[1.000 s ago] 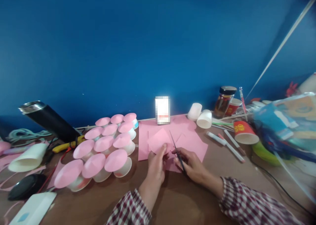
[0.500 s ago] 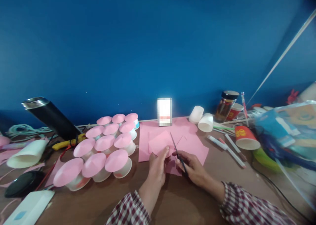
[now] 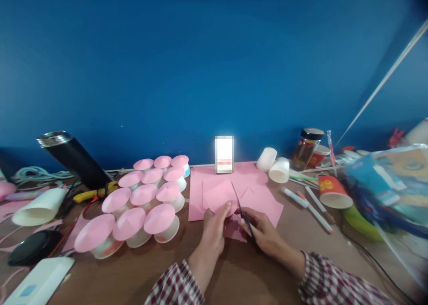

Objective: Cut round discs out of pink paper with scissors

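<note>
My left hand (image 3: pixel 215 227) pinches a small piece of pink paper (image 3: pixel 219 194), thumb on top and fingers beneath. In my right hand (image 3: pixel 262 231) is a pair of dark scissors (image 3: pixel 245 218), its blades pointing up and away beside the right edge of the paper. Whether the blades touch the paper I cannot tell. Under both hands lie larger pink sheets (image 3: pixel 267 198) on the brown table. To the left stand several paper cups, each topped with a shallow pink paper cone (image 3: pixel 159 219).
A phone-like bright, blurred-out rectangle (image 3: pixel 224 154) stands against the blue wall. On the right are white cups (image 3: pixel 279 170), markers (image 3: pixel 309 207), a red cup (image 3: pixel 334 191) and a lidded jar (image 3: pixel 308 149). A black flask (image 3: pixel 78 160), yellow-handled pliers (image 3: pixel 95 193) and a white box (image 3: pixel 42 280) lie left.
The pink paper in my left hand has turned slightly, its top edge now more level. Both hands keep their grips; the whole view has shifted a little.
</note>
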`<action>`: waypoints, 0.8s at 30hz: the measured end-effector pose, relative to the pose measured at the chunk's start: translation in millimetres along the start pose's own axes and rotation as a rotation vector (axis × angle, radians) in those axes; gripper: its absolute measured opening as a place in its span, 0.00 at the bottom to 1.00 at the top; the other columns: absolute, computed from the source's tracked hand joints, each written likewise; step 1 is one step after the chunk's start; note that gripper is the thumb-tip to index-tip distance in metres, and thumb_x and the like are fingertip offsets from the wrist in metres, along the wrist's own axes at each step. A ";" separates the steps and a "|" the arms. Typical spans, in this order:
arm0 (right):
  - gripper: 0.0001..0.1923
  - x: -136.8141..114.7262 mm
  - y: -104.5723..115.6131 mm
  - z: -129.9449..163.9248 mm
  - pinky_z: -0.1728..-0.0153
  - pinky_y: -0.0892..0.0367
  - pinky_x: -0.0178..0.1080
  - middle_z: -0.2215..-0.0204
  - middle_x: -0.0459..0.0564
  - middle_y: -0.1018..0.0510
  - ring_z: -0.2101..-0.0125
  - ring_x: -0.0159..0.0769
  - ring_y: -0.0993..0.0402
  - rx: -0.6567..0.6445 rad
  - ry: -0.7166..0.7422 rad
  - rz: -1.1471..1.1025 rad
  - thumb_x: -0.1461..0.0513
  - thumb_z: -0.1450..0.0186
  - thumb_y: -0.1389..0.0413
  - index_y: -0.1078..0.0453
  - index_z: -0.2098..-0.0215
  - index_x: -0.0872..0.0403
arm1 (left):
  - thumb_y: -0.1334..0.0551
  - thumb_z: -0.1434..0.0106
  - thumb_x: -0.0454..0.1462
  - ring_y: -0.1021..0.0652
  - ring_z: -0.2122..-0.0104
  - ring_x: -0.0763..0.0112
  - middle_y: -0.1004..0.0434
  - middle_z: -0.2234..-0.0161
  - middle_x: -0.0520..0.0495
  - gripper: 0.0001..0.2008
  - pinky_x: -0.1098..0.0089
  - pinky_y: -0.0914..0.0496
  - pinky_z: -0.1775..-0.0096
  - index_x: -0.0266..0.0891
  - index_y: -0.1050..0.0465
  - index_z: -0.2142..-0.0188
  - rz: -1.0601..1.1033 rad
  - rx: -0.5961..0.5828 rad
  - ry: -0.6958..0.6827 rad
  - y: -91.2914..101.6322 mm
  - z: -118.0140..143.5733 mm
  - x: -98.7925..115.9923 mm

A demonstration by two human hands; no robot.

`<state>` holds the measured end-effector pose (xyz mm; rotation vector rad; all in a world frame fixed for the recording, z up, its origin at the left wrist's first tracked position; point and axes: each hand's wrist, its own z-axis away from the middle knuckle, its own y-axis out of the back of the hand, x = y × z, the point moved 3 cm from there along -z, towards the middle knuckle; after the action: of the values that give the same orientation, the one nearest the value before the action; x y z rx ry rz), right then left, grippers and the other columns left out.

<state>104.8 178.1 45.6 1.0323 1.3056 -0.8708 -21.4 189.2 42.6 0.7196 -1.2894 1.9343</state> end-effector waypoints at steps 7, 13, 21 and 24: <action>0.21 3.1 2.1 -0.1 0.79 0.41 0.32 0.78 0.43 0.35 0.80 0.29 0.40 -0.006 -0.011 0.055 0.51 0.37 0.47 0.33 0.54 0.58 | 0.29 0.57 0.38 0.27 0.79 0.71 0.27 0.81 0.50 0.13 0.71 0.32 0.75 0.33 0.30 0.77 0.021 0.002 0.009 -0.3 -0.8 -0.3; 0.21 3.3 3.1 -0.9 0.79 0.41 0.32 0.78 0.44 0.34 0.80 0.29 0.41 0.010 -0.022 0.105 0.51 0.38 0.46 0.32 0.55 0.59 | 0.29 0.56 0.39 0.27 0.79 0.70 0.27 0.80 0.48 0.14 0.70 0.31 0.74 0.33 0.30 0.76 -0.018 0.017 0.033 -0.1 -0.5 -0.4; 0.18 5.1 5.1 -0.7 0.79 0.41 0.31 0.77 0.45 0.34 0.79 0.29 0.41 0.024 -0.002 0.141 0.54 0.36 0.47 0.32 0.56 0.60 | 0.30 0.55 0.40 0.28 0.79 0.71 0.27 0.78 0.47 0.14 0.69 0.31 0.75 0.33 0.29 0.74 -0.025 0.016 0.025 3.2 -3.5 -4.3; 0.18 4.0 5.1 -0.6 0.79 0.41 0.31 0.77 0.45 0.33 0.79 0.28 0.40 0.022 -0.007 0.143 0.54 0.36 0.47 0.32 0.55 0.60 | 0.30 0.55 0.41 0.28 0.79 0.71 0.27 0.78 0.47 0.15 0.68 0.31 0.74 0.33 0.30 0.74 -0.021 0.006 0.029 4.2 -4.8 -6.5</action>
<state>109.7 180.5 42.2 1.1240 1.2032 -0.7814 -21.2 191.0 33.7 0.7030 -1.2540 1.9257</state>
